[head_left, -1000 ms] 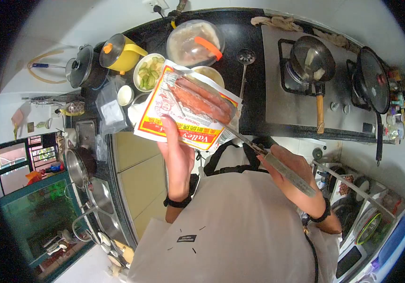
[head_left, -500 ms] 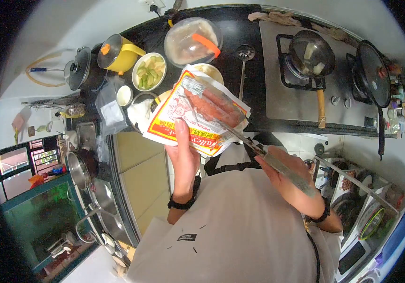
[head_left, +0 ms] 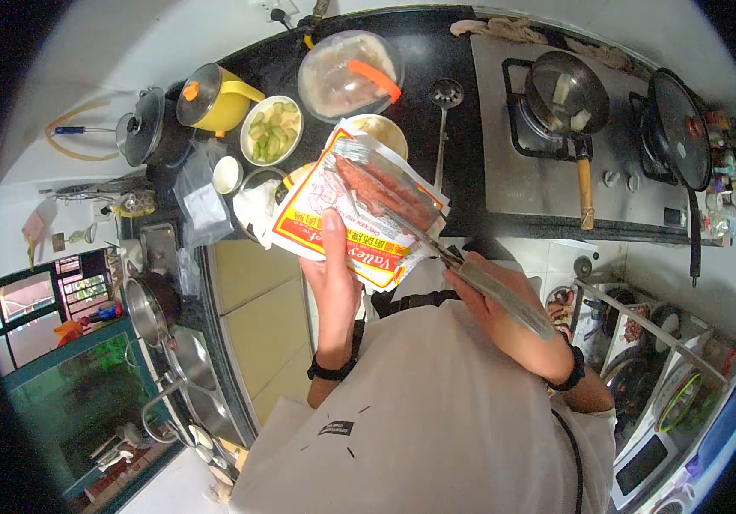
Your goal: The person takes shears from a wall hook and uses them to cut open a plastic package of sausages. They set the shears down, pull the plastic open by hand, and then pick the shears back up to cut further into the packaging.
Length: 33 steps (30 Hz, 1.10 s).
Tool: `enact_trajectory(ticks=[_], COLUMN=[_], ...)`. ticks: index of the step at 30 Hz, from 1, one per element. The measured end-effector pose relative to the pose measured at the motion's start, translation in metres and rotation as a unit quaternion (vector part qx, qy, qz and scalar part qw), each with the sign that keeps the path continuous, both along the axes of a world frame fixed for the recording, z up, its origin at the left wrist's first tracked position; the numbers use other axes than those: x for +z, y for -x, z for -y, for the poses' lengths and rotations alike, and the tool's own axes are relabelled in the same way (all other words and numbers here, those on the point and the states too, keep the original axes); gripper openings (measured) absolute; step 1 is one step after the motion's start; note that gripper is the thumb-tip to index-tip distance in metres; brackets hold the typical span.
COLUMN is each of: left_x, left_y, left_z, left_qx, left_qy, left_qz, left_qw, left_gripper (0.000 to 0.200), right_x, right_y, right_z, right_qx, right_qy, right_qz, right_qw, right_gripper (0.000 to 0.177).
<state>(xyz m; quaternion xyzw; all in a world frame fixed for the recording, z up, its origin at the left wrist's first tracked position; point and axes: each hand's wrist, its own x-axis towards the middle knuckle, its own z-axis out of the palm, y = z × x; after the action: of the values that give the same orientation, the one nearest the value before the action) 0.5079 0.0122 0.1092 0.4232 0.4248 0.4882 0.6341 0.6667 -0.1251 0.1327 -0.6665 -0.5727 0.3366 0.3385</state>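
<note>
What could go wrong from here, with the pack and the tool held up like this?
The tool in the right hand reaches over the pack, toward the side held by the left hand; a slip might catch its thumb or fingers.

The pack is tilted and seems held only near its lower edge, so it could twist or drop under pressure.

If it opens suddenly, juice might drip toward the bowl of green slices.

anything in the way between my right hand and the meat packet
Only the metal tool your right hand is holding: it spans the gap and reaches over the meat packet. Nothing else visible stands between them; your left hand grips the packet from another side.
</note>
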Motion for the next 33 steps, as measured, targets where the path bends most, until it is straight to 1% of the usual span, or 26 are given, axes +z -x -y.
enact_trajectory(ticks=[1,3,5,7,9,11,13,15,16,17,18,19,20,22,23,24,25,26,27,28,32,33], left_x=[0.002,0.004,0.002,0.004,0.013,0.006,0.001,-0.001,-0.004,-0.007,-0.009,-0.011,-0.012,-0.01,-0.006,-0.003,-0.004,-0.007,-0.01,-0.012,0.003,0.005], left_y=[0.001,0.002,0.002,0.002,0.001,0.004,0.007,0.008,0.009,0.01,0.011,0.011,0.01,0.008,0.008,0.008,0.008,0.01,0.012,0.013,0.013,0.011], left_z=[-0.001,0.0,-0.001,-0.003,-0.002,-0.004,-0.005,-0.007,-0.009,-0.012,-0.014,-0.014,-0.014,-0.013,-0.011,-0.01,-0.012,-0.011,-0.012,-0.013,-0.011,-0.011], left_qx=[-0.002,-0.019,-0.01,-0.003,-0.019,-0.015,-0.013,-0.013,-0.016,-0.037,-0.059,-0.062,-0.06,-0.061,-0.045,-0.028,-0.029,-0.01,0.009,0.022,0.018,0.02], left_qy=[-0.001,-0.038,-0.051,-0.066,-0.106,-0.114,-0.118,-0.156,-0.155,-0.202,-0.249,-0.25,-0.238,-0.228,-0.174,-0.121,-0.124,-0.108,-0.092,-0.099,-0.096,-0.116], left_qz=[-0.001,-0.081,-0.088,-0.094,-0.177,-0.165,-0.155,-0.222,-0.223,-0.259,-0.293,-0.293,-0.281,-0.27,-0.238,-0.204,-0.206,-0.185,-0.163,-0.156,-0.201,-0.201], left_qw=[1.0,0.996,0.995,0.993,0.978,0.98,0.981,0.962,0.962,0.944,0.921,0.921,0.928,0.934,0.955,0.971,0.97,0.977,0.982,0.983,0.975,0.973], left_gripper=[0.041,0.039,0.036,0.032,0.029,0.027,0.026,0.026,0.026,0.026,0.026,0.026,0.027,0.027,0.027,0.027,0.027,0.026,0.026,0.024,0.025,0.023], right_x=[-0.001,-0.003,-0.003,-0.002,-0.003,-0.005,-0.01,-0.014,-0.016,-0.022,-0.029,-0.032,-0.032,-0.024,-0.022,-0.019,-0.017,-0.014,-0.012,-0.009,-0.001,0.003], right_y=[0.0,0.002,0.002,0.002,0.003,0.004,0.008,0.007,0.007,0.007,0.008,0.008,0.009,0.014,0.016,0.016,0.017,0.017,0.018,0.018,0.015,0.014], right_z=[-0.001,0.0,0.001,-0.002,-0.003,-0.004,-0.002,0.0,0.001,0.002,0.002,0.002,0.002,-0.002,-0.004,-0.006,-0.009,-0.009,-0.008,-0.007,-0.002,0.0], right_qx=[0.001,-0.001,-0.003,0.002,-0.004,-0.012,-0.005,-0.002,0.004,0.001,0.002,0.002,-0.002,-0.038,-0.04,-0.031,-0.022,-0.023,-0.038,-0.052,-0.053,-0.049], right_qy=[-0.002,-0.012,-0.021,-0.006,-0.02,-0.037,-0.006,-0.022,-0.038,-0.037,-0.068,-0.1,-0.1,-0.049,-0.049,-0.01,0.028,0.027,0.031,0.035,0.022,0.035], right_qz=[-0.013,-0.003,0.007,0.016,-0.007,-0.028,-0.007,-0.011,-0.014,-0.015,0.03,0.077,0.077,0.036,0.034,0.029,0.025,0.021,-0.022,-0.064,-0.049,-0.055], right_qw=[1.0,1.0,1.0,1.0,1.0,0.999,1.0,1.0,0.999,0.999,0.997,0.992,0.992,0.997,0.997,0.999,0.999,0.999,0.999,0.996,0.997,0.997], right_gripper=[0.019,0.019,0.02,0.023,0.024,0.026,0.029,0.03,0.031,0.031,0.032,0.032,0.032,0.017,0.017,0.016,0.016,0.016,0.017,0.019,0.022,0.021])
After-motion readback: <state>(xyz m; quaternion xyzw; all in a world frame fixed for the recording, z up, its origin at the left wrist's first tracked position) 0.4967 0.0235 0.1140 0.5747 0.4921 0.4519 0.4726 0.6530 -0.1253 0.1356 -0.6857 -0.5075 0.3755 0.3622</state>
